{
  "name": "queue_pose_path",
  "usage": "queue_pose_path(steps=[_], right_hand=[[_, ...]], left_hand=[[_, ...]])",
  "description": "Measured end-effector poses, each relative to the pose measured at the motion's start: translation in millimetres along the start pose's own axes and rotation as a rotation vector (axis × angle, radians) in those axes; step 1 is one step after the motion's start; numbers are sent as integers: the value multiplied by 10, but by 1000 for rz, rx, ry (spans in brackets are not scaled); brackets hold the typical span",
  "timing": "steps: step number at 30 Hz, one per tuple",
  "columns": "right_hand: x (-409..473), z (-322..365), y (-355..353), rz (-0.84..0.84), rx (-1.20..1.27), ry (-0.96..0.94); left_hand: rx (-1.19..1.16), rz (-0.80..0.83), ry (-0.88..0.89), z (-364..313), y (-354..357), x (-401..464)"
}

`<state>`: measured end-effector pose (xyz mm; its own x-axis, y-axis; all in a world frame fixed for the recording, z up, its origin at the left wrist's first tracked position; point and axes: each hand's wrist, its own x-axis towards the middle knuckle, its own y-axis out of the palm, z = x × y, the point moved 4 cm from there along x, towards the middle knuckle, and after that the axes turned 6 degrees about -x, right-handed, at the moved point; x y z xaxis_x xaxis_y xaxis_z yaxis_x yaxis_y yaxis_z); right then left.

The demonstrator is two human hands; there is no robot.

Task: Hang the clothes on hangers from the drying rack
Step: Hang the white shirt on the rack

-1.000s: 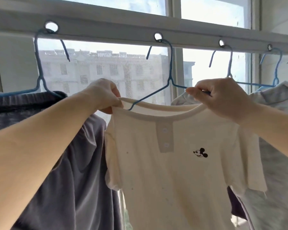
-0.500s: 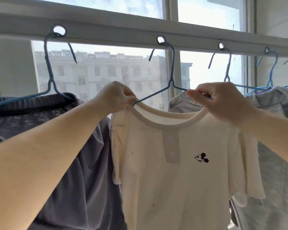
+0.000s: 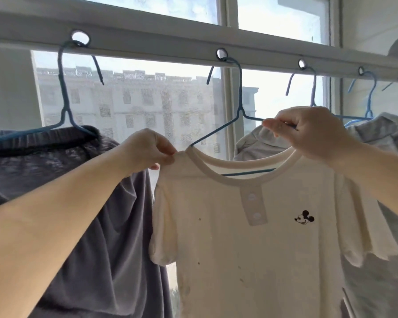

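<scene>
While the collar is settling over the blue hanger, I'm nearly done with this one.
My left hand is now pinching the cream shirt's left shoulder onto the wire; my right hand is gripping the right shoulder, under the drying rack.

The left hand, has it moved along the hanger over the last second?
Yes. The left hand has pulled the shirt shoulder outward and down the hanger arm, away from the hook's ring.
</scene>
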<state>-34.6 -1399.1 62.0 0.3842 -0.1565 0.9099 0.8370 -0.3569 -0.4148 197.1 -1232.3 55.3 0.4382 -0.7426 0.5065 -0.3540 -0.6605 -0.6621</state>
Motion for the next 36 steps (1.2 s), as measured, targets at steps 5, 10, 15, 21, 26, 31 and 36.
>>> queue_pose_path(steps=[5, 10, 15, 21, 26, 31, 36], right_hand=[[17, 17, -43, 61, -10, -2], [7, 7, -84, 230, 225, 147], [-71, -171, -279, 266, 323, 294], [-347, -375, -466, 519, 509, 356], [-355, -441, -528, 446, 560, 392], [-288, -462, -543, 269, 621, 484], [-235, -445, -627, 166, 695, 475]], left_hand=[[257, -67, 112, -76, 60, 10], [71, -89, 246, -337, 240, -44], [-15, -167, 294, -423, 308, -43], [7, -267, 427, -519, 367, -61], [114, -309, 482, -464, 317, -60], [152, -340, 520, -463, 275, -93], [220, -352, 503, -409, 192, -116]])
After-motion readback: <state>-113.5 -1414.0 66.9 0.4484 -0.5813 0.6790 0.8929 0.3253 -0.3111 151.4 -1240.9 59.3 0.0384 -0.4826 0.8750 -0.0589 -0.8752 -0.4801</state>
